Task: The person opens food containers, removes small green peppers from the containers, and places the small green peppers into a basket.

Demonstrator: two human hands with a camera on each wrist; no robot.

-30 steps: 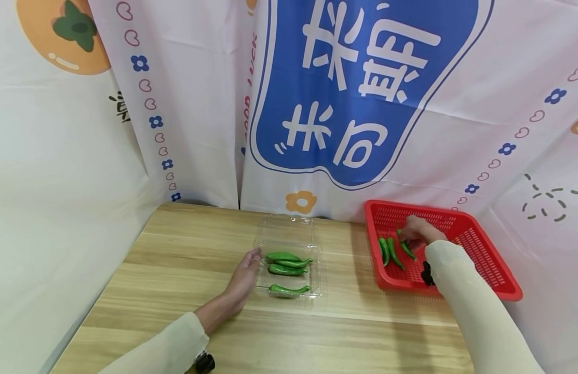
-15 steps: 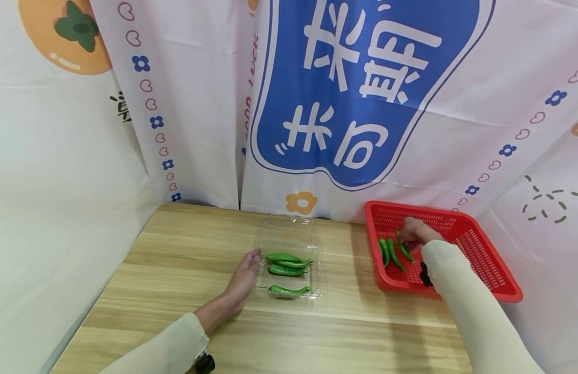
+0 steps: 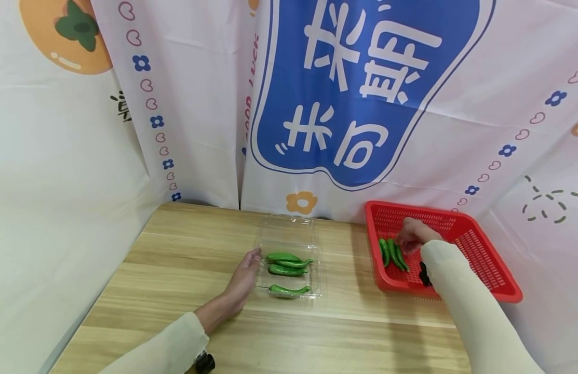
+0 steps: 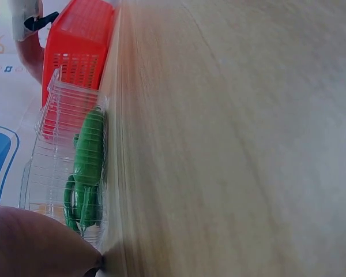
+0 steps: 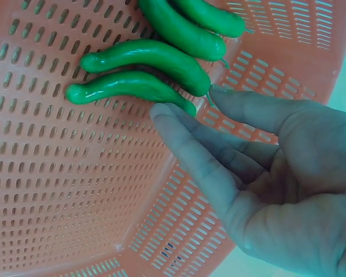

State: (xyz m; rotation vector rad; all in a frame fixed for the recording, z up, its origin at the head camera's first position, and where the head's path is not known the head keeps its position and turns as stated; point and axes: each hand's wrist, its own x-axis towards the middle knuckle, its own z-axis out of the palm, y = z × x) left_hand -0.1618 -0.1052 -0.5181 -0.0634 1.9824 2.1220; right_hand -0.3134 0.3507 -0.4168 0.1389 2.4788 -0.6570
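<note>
My left hand (image 3: 242,280) rests against the left side of a clear plastic clamshell box (image 3: 314,280), its fingers fairly straight. The box's lid stands raised at the back. Inside lie several green chili peppers (image 3: 289,271). In the left wrist view a digit (image 4: 40,242) touches the near end of the box. My right hand (image 3: 414,236) reaches into a red plastic basket (image 3: 496,259). In the right wrist view, thumb and fingers pinch the stem ends of two green chili peppers (image 5: 132,86) side by side. Other green peppers (image 5: 184,32) lie just beyond them.
The basket stands on the right of the wooden table (image 3: 190,249), with a gap between it and the box. Printed white curtains (image 3: 200,104) hang behind and on both sides. The basket's raised rim surrounds my right hand.
Inside the basket, my right hand has shifted slightly left. The pepper under it has moved left, up against the other peppers. My left hand and the box have stayed still.
</note>
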